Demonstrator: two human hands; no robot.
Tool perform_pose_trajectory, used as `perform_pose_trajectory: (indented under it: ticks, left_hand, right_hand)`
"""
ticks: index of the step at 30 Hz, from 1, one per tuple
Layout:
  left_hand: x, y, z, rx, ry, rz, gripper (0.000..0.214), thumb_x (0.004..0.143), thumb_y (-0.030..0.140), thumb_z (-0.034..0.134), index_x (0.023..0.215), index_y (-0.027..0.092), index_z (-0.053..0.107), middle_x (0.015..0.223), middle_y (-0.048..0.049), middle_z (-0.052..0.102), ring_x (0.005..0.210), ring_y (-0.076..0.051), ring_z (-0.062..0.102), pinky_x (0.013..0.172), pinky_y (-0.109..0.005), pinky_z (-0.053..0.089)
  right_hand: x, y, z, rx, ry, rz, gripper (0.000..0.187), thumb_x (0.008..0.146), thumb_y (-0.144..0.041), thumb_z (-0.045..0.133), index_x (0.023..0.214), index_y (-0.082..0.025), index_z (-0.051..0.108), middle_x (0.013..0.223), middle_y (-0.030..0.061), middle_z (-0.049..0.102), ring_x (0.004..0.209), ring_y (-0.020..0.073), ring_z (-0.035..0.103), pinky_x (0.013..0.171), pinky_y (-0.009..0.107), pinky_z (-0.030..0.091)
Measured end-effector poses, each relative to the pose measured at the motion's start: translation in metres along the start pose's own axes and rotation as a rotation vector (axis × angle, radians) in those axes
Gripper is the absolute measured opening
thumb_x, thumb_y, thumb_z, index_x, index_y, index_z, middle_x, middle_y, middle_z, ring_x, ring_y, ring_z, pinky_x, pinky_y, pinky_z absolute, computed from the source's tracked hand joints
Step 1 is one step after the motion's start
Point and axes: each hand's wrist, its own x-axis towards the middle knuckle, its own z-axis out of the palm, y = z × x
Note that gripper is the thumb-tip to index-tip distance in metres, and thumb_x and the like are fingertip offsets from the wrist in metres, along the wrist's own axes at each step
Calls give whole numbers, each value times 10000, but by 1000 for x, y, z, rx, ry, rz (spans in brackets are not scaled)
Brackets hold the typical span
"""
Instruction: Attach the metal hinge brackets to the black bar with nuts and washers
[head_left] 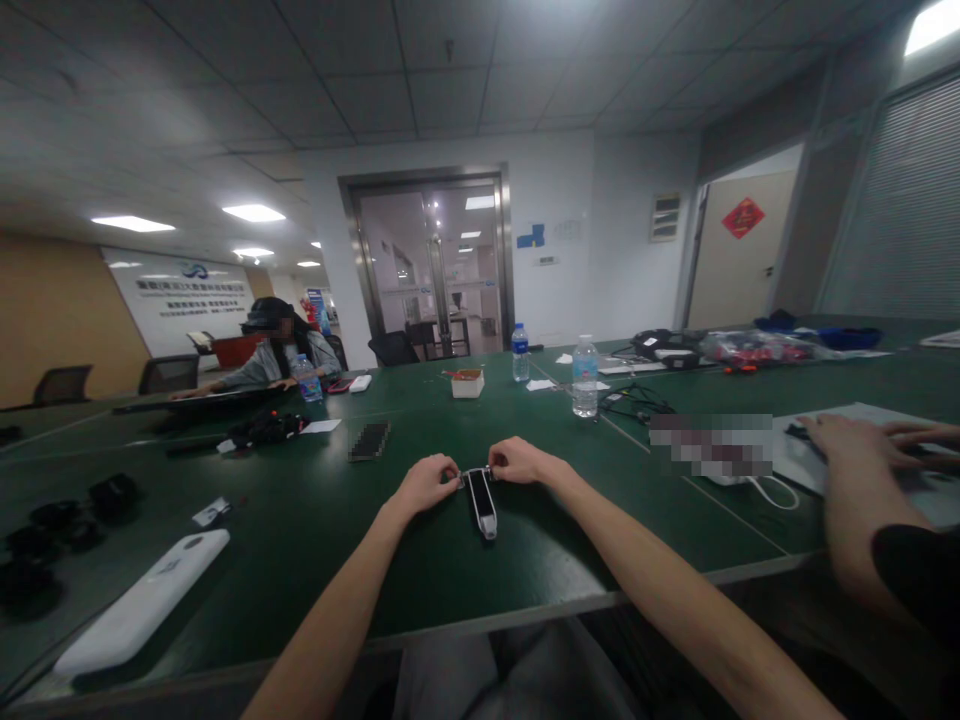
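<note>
A slim, pen-like device [482, 502] with a dark face, white edges and a narrow pale tip lies on the green table [420, 590]. Its tip points toward me. My left hand [427, 482] is closed in a pinch beside the device's far left corner. On the opposite side, my right hand [521, 462] pinches close to the far right corner. Small shiny bits show at the fingertips of both hands, too small to name. Whether the fingers touch the device itself, I cannot tell.
A white elongated case [146, 605] lies at left, near dark straps [112, 495]. Beyond my hands stand a small box [467, 383] and water bottles [585, 378]. At right, a co-worker's hands [847, 440] rest over a pale laptop-like surface. Another person [285, 350] sits across.
</note>
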Motion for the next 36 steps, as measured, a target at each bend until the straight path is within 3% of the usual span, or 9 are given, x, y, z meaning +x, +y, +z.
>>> perform_pose_trajectory:
  ticks: [8, 36]
  left_hand:
    - [-1, 6, -5, -5, 11, 2, 177, 837, 301, 553, 890, 182, 674, 816, -28, 624, 726, -172, 558, 627, -260, 408]
    - [0, 3, -3, 1, -4, 28, 147, 828, 280, 579, 897, 189, 671, 819, -21, 631, 757, -174, 571, 646, -256, 403]
  right_hand:
    - [-1, -1, -2, 0, -4, -1, 176, 760, -278, 605, 886, -179, 677, 821, 24, 677, 696, 129, 583, 582, 194, 368]
    - [-1, -1, -1, 6, -6, 2, 169, 764, -259, 591, 887, -181, 675, 831, 25, 679, 709, 126, 590, 604, 191, 377]
